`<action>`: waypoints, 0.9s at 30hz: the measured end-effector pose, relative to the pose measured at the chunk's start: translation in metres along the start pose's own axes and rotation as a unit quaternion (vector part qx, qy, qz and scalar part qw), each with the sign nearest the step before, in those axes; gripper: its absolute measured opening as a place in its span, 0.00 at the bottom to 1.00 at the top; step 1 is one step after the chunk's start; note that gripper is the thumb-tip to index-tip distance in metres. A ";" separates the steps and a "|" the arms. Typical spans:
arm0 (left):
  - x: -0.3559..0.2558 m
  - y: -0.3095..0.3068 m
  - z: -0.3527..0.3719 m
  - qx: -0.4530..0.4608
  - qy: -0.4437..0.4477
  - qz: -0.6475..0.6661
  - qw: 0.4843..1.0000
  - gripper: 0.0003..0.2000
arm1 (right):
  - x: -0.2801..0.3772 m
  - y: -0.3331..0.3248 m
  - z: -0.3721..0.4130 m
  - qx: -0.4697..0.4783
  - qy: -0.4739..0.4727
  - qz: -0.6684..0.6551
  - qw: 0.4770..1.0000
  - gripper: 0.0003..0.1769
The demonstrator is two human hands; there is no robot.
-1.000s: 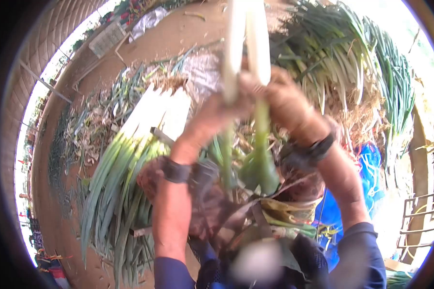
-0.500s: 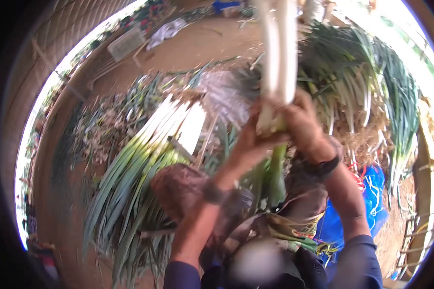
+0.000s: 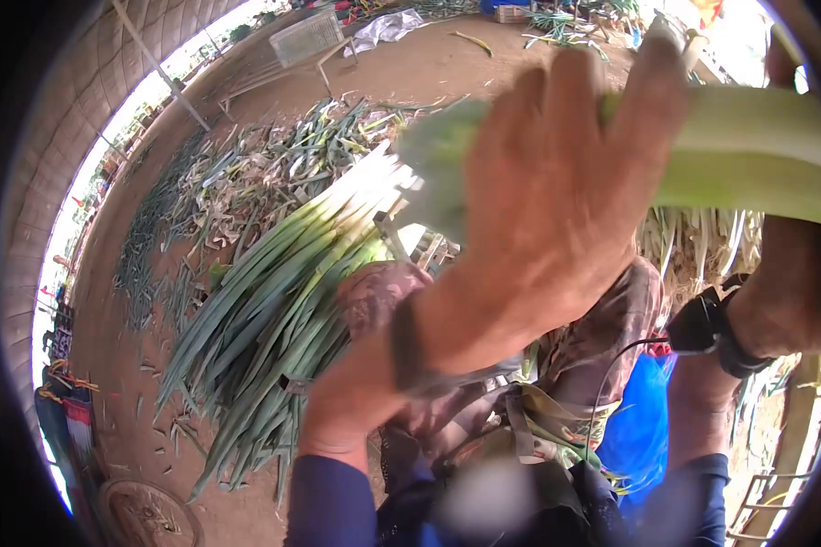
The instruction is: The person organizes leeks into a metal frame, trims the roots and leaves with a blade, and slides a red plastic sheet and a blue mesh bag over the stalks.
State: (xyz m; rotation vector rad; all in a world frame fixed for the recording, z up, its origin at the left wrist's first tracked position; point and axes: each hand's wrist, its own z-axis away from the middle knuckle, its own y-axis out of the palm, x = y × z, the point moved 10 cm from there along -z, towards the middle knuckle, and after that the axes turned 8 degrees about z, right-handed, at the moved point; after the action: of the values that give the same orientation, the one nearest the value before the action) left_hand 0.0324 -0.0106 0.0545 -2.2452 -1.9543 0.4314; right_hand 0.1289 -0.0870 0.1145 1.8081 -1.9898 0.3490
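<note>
Left hand [image 3: 556,191]: close to the lens, back toward the camera, fingers stretched nearly straight and laid across the leek stalk [image 3: 748,146]. Thumb hidden – cannot tell whether it grips or only presses.
Right hand [image 3: 784,283]: at the right rim of the view, below and behind the stalk; one fingertip shows curled over its top edge, so it is closed round it.
Leek stalk: held up level in front of the head, pale green, running from the right rim to a blurred end just left of the left hand.
Wrists: dark band on the left wrist [image 3: 406,351]; black strap with a cable on the right wrist [image 3: 716,333].
Bundle of trimmed leeks [image 3: 283,301]: on the ground below-left, white ends toward the hands, leaf tips fanned at the lower left.
Trimmings [image 3: 237,182]: scattered strip along the bundle's far edge.
Open room: bare dirt floor [image 3: 410,68] between the trimmings and the crate [image 3: 308,36] – also at the lower left.
Right edge: heap of rooted leeks [image 3: 693,246] and a blue bag [image 3: 643,428] crowd it.
</note>
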 end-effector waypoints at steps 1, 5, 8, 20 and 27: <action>-0.009 -0.020 -0.022 0.017 -0.004 -0.038 0.999 0.32 | -0.003 0.003 -0.006 0.013 -0.006 -0.021 1.000 0.27; -0.007 -0.098 -0.051 0.090 0.085 -0.348 0.929 0.34 | -0.046 0.020 -0.026 0.068 0.025 -0.076 0.994 0.27; 0.031 -0.141 -0.043 0.216 0.022 -0.448 0.867 0.37 | -0.132 0.020 -0.019 0.107 0.138 -0.059 0.983 0.27; 0.346 -0.154 0.224 0.477 -0.531 -0.316 0.626 0.30 | -0.460 -0.107 0.138 0.106 0.573 0.001 0.813 0.27; 0.425 -0.134 0.297 0.491 -0.562 -0.326 0.581 0.33 | -0.592 -0.084 0.185 0.141 0.630 0.005 0.764 0.25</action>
State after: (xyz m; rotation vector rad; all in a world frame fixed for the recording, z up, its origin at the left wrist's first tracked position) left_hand -0.1330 0.4026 -0.2436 -0.3213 -1.7479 2.3762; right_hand 0.2205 0.3392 -0.3343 1.0658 -0.9555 1.4584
